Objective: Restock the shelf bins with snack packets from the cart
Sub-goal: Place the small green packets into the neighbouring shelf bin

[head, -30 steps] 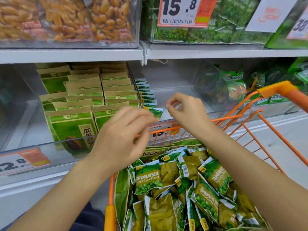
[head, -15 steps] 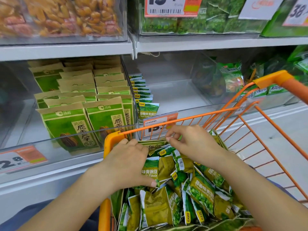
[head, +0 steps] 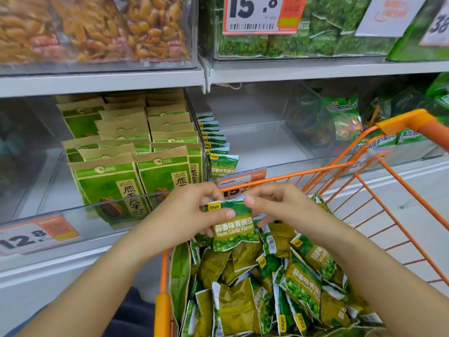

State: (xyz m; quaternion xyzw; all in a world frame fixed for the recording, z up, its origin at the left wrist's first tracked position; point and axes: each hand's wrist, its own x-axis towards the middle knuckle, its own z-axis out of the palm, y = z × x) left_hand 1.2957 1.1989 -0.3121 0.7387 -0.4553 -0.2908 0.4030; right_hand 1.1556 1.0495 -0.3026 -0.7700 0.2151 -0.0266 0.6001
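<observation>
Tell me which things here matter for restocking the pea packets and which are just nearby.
Job: held pea packet, left hand, right hand, cart, packet row in bin.
Nearby: sunflower seed bags, price tag.

Just one view, from up on the head. Looks forward and down, very near the cart [head: 359, 171], with the shelf [head: 102, 83] close behind.

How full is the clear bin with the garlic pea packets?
Mostly empty: the clear bin holds one row of garlic pea packets along its left wall, the rest bare floor.
</observation>
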